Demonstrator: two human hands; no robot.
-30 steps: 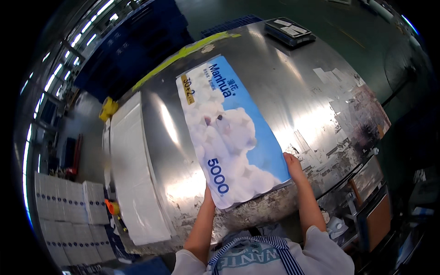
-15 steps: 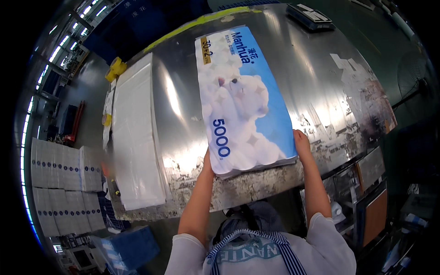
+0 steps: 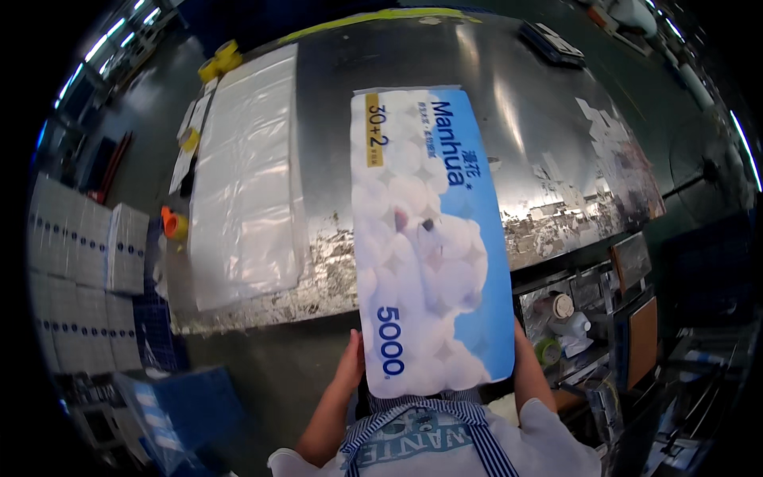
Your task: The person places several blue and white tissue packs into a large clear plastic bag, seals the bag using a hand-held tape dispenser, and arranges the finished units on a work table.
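Note:
A flat stack of printed plastic packaging bags [image 3: 429, 262], blue and white with a white bear on it, stretches lengthwise before me. Its far part is over the metal table, while its near end reaches past the table's front edge to my waist. My left hand [image 3: 350, 359] is at the stack's left edge, thumb up along the side and fingers out of sight beneath. On the opposite edge my right hand [image 3: 521, 350] grips from the side, mostly hidden by the stack.
The worn metal table [image 3: 330, 262] carries a pile of clear-white plastic sheets [image 3: 246, 183] on the left. Yellow tape rolls [image 3: 220, 60] and an orange tape dispenser [image 3: 174, 224] sit along its left edge. A dark flat device [image 3: 551, 43] lies far right. White wrapped bundles [image 3: 67, 254] stand beyond the left side.
Both hands have drawn the stack toward me, so its near end now overhangs the table's front edge. My view has shifted too.

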